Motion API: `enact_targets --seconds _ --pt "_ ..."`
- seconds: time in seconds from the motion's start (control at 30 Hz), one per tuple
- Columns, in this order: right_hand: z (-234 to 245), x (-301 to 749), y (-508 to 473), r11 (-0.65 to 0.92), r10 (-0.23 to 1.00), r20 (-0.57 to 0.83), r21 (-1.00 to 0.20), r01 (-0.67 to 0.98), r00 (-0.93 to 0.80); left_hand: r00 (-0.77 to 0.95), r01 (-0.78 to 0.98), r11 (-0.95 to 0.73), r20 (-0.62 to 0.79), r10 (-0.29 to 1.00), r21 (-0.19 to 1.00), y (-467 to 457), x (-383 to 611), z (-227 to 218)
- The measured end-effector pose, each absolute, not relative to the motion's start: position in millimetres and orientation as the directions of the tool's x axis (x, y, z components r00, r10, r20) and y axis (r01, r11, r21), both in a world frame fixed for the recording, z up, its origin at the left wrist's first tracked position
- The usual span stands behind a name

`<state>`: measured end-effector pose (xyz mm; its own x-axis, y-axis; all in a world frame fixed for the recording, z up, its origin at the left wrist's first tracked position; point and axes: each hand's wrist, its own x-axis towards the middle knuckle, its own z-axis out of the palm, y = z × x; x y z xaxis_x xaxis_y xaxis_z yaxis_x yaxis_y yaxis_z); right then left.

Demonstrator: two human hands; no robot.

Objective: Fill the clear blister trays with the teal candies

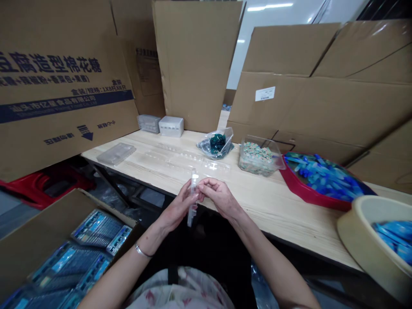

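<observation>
My left hand is closed round a thin clear plastic tray, held upright and edge-on just off the table's front edge. The fingertips of my right hand are pinched together against the tray's right side. Whatever they may hold is hidden. Beyond my hands, several clear moulded trays lie flat on the wooden table. Behind them sits an open clear bag with dark teal pieces inside. To its right stands a clear plastic tub of small pale green and pinkish pieces.
Stacked clear cases stand at the back left, and a flat clear stack lies nearer. On the right are a red basin of blue items and a cream tub. A carton of blue packs sits lower left; cardboard walls the back.
</observation>
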<state>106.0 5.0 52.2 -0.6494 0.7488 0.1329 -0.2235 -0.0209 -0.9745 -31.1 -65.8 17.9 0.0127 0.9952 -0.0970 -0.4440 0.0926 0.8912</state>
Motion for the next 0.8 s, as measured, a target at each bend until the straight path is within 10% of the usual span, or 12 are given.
enact_targets --seconds 0.8 --pt "41.5 116.5 2.8 -0.054 0.749 0.139 -0.962 -0.269 -0.648 -0.026 -0.39 0.09 -0.109 0.994 0.916 -65.4 -21.4 8.2"
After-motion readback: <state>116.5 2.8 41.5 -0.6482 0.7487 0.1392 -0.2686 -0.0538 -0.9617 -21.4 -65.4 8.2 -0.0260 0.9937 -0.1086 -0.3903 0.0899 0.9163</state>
